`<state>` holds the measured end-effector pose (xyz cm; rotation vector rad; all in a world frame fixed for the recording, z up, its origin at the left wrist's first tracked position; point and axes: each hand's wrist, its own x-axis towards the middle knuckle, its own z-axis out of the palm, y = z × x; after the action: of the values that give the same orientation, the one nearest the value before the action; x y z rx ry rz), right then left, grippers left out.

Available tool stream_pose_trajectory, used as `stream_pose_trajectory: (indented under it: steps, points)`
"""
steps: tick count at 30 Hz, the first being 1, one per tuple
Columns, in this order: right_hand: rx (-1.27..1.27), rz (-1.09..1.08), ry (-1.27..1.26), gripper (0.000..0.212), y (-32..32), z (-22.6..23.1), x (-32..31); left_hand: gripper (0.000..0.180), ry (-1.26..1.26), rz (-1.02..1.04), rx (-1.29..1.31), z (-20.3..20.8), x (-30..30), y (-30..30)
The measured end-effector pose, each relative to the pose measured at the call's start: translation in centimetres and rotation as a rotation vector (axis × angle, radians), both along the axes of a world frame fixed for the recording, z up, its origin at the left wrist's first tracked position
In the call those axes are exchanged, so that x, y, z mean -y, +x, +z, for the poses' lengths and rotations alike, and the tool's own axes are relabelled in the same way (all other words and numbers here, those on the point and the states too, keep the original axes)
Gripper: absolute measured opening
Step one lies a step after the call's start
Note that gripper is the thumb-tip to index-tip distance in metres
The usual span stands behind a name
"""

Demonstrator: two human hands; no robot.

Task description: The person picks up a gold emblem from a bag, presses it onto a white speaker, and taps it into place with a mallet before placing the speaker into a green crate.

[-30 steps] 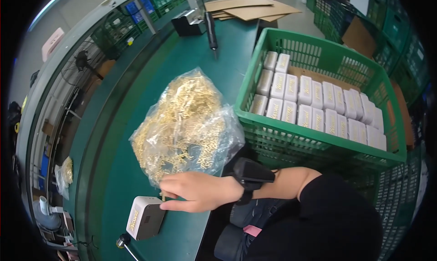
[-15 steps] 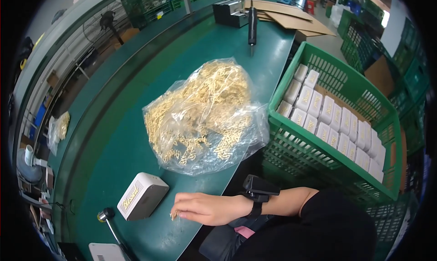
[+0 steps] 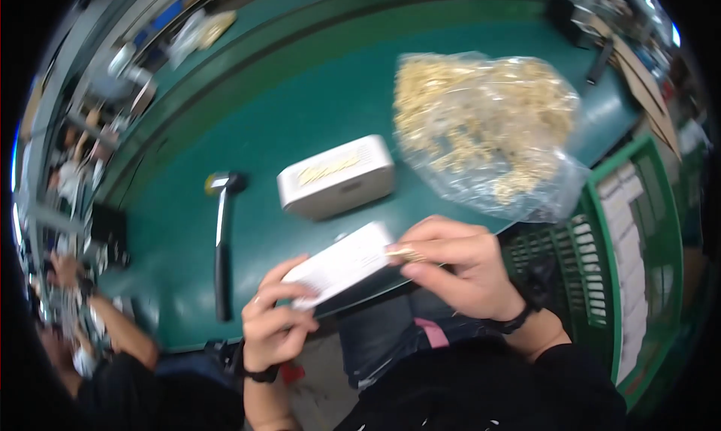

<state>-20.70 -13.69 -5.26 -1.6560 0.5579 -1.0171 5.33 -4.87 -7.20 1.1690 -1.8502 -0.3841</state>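
Observation:
My left hand (image 3: 276, 314) grips the lower left end of a white rectangular panel (image 3: 342, 266), tilted above the table's near edge. My right hand (image 3: 467, 269) pinches a small gold lettering piece (image 3: 405, 254) between thumb and fingers, at the panel's right end. Motion blur hides whether the piece touches the panel. Just beyond stands a white and grey box-shaped unit (image 3: 342, 194) with gold lettering on its upper face. To the left lies a mallet (image 3: 221, 243) with a black handle and a metal-and-yellow head.
A clear plastic bag (image 3: 488, 123) full of gold lettering pieces lies on the green table (image 3: 300, 93). At right stands a green crate (image 3: 668, 281) with rows of white units. A co-worker's arm (image 3: 124, 326) shows at the far left. A power screwdriver (image 3: 601, 61) and cardboard (image 3: 642, 78) are far right.
The view has swung left. My left hand has come in, holding the white panel. My right hand has brought the gold piece to the panel's end.

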Motion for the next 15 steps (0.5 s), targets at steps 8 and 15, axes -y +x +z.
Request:
stream_pose_trajectory:
  steps: [8,15]
  points:
    - [0.010,0.050,-0.173,0.026,3.5,0.6,-1.8,0.023,-0.143,0.289,-0.291,2.2,-3.6,-8.3]
    - [-0.086,0.157,-0.413,0.033,3.3,0.1,-2.9,0.027,-0.189,0.311,-0.088,2.3,-3.0,-8.1]
